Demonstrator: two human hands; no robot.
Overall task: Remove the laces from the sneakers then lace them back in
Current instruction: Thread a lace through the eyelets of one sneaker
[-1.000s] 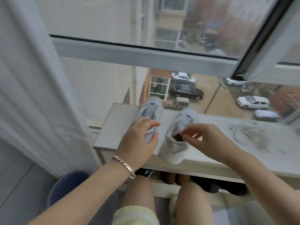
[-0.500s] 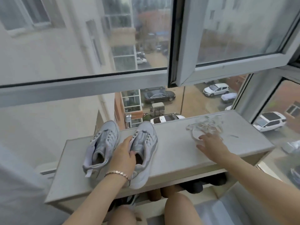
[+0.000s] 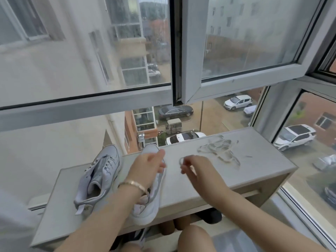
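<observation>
Where a grey table (image 3: 190, 190) runs under the window (image 3: 192, 51), the items stand as follows.

Left sneaker (image 3: 101, 177): white and silver, upright on the table's left part, toe toward the glass, eyelets bare of lace.

Right sneaker (image 3: 149, 204): just beside the first and parallel to it, heel at the near edge, its top mostly covered by the left hand.

Left hand (image 3: 147, 168): lies on the right sneaker, fingers stretched forward and slightly spread, thumb raised; a bracelet (image 3: 132, 183) circles the wrist.

Right hand (image 3: 198, 170): held over the bare middle of the table, fingers curled inward, fingertips pinching a small loop of lace (image 3: 180, 160). Motion blur hides whether this lace joins the pile.

Pile of laces (image 3: 218, 150): pale, loosely tangled, flat on the table's right part, apart from both sneakers and beyond the right hand.
</observation>
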